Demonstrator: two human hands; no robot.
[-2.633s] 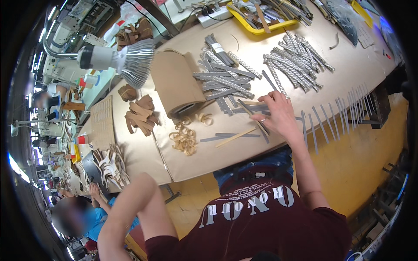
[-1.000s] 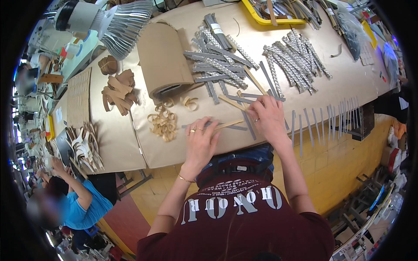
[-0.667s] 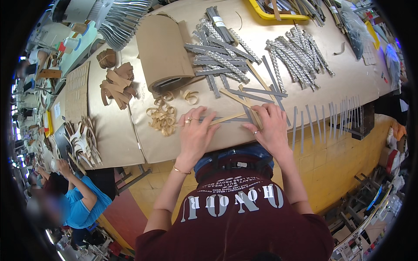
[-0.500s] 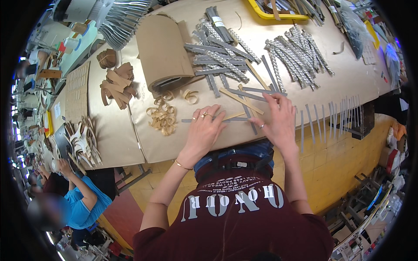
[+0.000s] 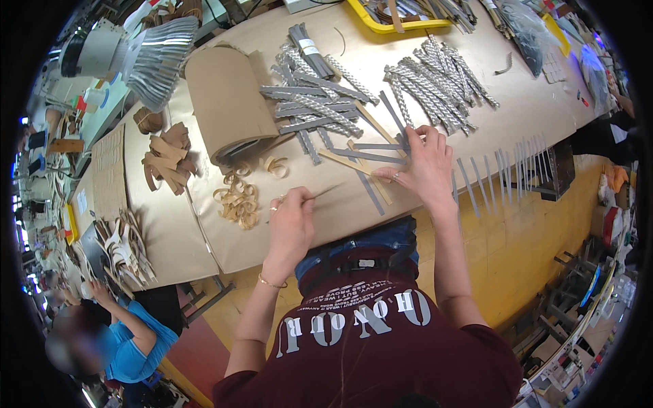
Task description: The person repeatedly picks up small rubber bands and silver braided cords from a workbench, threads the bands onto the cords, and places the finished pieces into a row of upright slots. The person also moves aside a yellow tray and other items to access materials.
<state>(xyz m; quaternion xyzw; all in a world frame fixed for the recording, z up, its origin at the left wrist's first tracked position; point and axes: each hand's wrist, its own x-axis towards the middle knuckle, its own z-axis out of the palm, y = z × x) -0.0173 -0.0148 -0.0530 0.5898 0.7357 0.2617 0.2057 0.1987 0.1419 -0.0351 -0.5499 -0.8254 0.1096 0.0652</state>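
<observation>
My left hand [image 5: 292, 221] is closed on a thin grey strip [image 5: 328, 191], raised a little off the paper-covered table and blurred at its tip. My right hand [image 5: 430, 166] rests at the right ends of several loose grey strips [image 5: 377, 147], thumb and fingers apart. Beneath and beside it, tan strips [image 5: 345, 162] cross the grey ones. Just beyond lie a heap of grey strips and braided silver-grey straps [image 5: 313, 109] and a second pile of braided straps [image 5: 439, 85]. Curled tan peelings [image 5: 237, 200] lie left of my left hand.
A large brown rolled sheet [image 5: 228, 102] stands out at the left, near brown leather pieces [image 5: 169, 160]. Grey strips [image 5: 503, 173] hang over the front edge at right. A yellow tray [image 5: 394, 28] sits at the back. Far left, a person in blue [image 5: 143, 343] works.
My left hand has lifted from the table and moved left and nearer me, taking a grey strip with it. My right hand stays by the crossed strips. The view has shifted slightly.
</observation>
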